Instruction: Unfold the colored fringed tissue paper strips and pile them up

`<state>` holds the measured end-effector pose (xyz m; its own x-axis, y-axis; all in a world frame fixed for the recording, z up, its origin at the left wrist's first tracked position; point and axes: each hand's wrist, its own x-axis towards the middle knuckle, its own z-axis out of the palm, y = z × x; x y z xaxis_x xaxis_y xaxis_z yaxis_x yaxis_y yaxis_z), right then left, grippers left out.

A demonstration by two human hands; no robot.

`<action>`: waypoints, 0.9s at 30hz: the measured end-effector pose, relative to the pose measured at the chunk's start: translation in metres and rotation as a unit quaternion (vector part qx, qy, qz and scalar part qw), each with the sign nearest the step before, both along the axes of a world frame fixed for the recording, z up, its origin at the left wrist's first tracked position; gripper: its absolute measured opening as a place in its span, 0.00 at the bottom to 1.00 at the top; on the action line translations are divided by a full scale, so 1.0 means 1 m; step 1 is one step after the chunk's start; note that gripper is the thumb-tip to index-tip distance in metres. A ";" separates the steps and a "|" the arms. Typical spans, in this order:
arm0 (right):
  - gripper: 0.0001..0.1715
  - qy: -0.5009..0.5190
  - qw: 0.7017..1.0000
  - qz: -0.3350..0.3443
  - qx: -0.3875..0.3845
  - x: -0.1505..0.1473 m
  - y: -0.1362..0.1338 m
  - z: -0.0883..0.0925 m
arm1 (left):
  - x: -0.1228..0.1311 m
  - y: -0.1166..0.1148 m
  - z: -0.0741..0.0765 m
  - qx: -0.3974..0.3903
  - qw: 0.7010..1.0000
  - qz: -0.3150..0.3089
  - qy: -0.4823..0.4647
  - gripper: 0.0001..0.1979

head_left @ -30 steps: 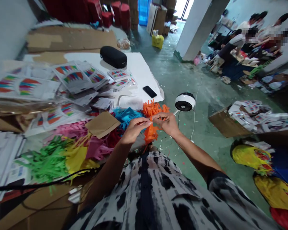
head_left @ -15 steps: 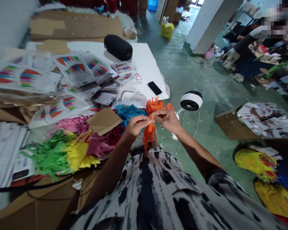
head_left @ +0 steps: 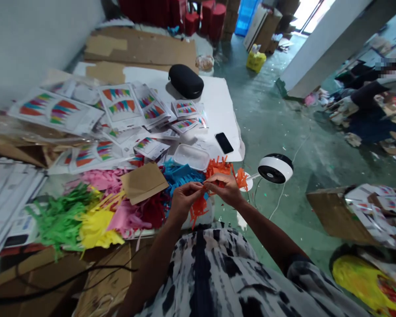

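My left hand (head_left: 184, 200) and my right hand (head_left: 227, 188) meet fingertip to fingertip above the table's near edge. Both pinch the top of an orange paper tassel (head_left: 199, 208), whose fringe hangs below the fingers. Just behind my hands lies a heap of orange fringed paper (head_left: 219, 166). To its left is a blue fringed heap (head_left: 180, 174). A brown card (head_left: 144, 182) rests over pink, dark red and blue fringes. Farther left are yellow fringes (head_left: 97, 224) and green fringes (head_left: 61, 215). The exact grip point is partly hidden by the fingers.
A white plastic tray (head_left: 192, 157), a phone (head_left: 224, 143) and a black case (head_left: 186, 81) lie on the table. Printed packets (head_left: 120, 105) pile up at left. A white round-headed fan (head_left: 275, 168) stands to the right, near a carton (head_left: 336, 213). Another person sits far right.
The view has shifted, so the scene sits lower and mostly farther right. Both hands remain together on the orange tassel, which now hangs shorter and more to the left beneath the fingers.
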<state>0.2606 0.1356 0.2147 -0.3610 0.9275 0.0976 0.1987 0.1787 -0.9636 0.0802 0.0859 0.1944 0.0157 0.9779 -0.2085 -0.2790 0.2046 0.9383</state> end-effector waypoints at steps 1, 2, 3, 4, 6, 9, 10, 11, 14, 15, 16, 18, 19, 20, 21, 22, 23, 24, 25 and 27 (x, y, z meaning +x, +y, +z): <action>0.21 -0.004 1.000 0.024 -0.012 0.000 0.012 -0.010 | 0.000 0.001 -0.003 -0.014 1.000 0.020 -0.001 0.14; 0.22 -0.017 0.998 0.048 -0.021 -0.001 0.025 -0.021 | -0.001 0.001 -0.007 -0.030 0.999 0.039 -0.004 0.14; 0.23 -0.041 0.997 0.062 -0.029 -0.003 0.041 -0.035 | -0.002 0.000 -0.012 -0.045 0.997 0.058 -0.008 0.14; 0.23 -0.081 0.995 0.058 -0.024 -0.006 0.057 -0.050 | -0.002 -0.001 -0.016 -0.058 0.995 0.078 -0.013 0.15; 0.19 -0.232 0.972 0.018 0.022 -0.016 0.091 -0.080 | -0.004 -0.004 -0.024 -0.077 0.989 0.120 -0.029 0.17; 0.14 -0.455 0.887 0.009 0.079 -0.037 0.134 -0.117 | -0.004 -0.012 -0.032 -0.109 0.979 0.164 -0.047 0.22; 0.15 -0.507 0.857 0.023 0.088 -0.045 0.144 -0.126 | -0.004 -0.015 -0.034 -0.122 0.977 0.171 -0.048 0.23; 0.15 -0.544 0.833 0.040 0.092 -0.052 0.153 -0.133 | -0.003 -0.019 -0.034 -0.134 0.974 0.174 -0.047 0.23; 0.17 -0.596 0.794 0.078 0.087 -0.069 0.166 -0.145 | 0.000 -0.028 -0.033 -0.155 0.968 0.190 -0.049 0.18; 0.17 -0.600 0.791 0.084 0.085 -0.072 0.168 -0.147 | 0.001 -0.030 -0.033 -0.156 0.966 0.198 -0.053 0.17; 0.18 -0.601 0.790 0.088 0.085 -0.074 0.169 -0.148 | 0.002 -0.032 -0.032 -0.155 0.964 0.209 -0.057 0.17; 0.20 -0.602 0.788 0.092 0.090 -0.074 0.169 -0.147 | 0.003 -0.035 -0.031 -0.149 0.960 0.231 -0.061 0.16; 0.21 -0.602 0.788 0.092 0.094 -0.073 0.169 -0.146 | 0.004 -0.035 -0.031 -0.147 0.958 0.239 -0.060 0.16; 0.22 -0.599 0.789 0.089 0.099 -0.071 0.168 -0.144 | 0.004 -0.035 -0.031 -0.146 0.957 0.245 -0.056 0.16; 0.22 -0.593 0.794 0.085 0.103 -0.068 0.166 -0.142 | 0.005 -0.034 -0.031 -0.145 0.956 0.250 -0.050 0.17; 0.21 -0.582 0.802 0.079 0.107 -0.065 0.165 -0.140 | 0.005 -0.033 -0.031 -0.144 0.956 0.252 -0.043 0.17; 0.20 -0.565 0.815 0.071 0.108 -0.061 0.164 -0.137 | 0.005 -0.032 -0.031 -0.143 0.957 0.251 -0.036 0.17; 0.18 -0.543 0.831 0.059 0.108 -0.058 0.162 -0.134 | 0.006 -0.030 -0.031 -0.139 0.958 0.251 -0.028 0.17; 0.17 -0.516 0.849 0.046 0.105 -0.054 0.160 -0.130 | 0.006 -0.028 -0.031 -0.134 0.959 0.250 -0.022 0.18; 0.14 -0.447 0.890 0.015 0.091 -0.047 0.153 -0.118 | 0.008 -0.024 -0.030 -0.116 0.962 0.248 -0.012 0.18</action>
<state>0.2132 0.2890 0.0964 -0.3937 0.9145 -0.0931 0.8637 0.3333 -0.3781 0.0878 0.0623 0.1642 -0.4328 0.7936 -0.4277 -0.4177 0.2439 0.8752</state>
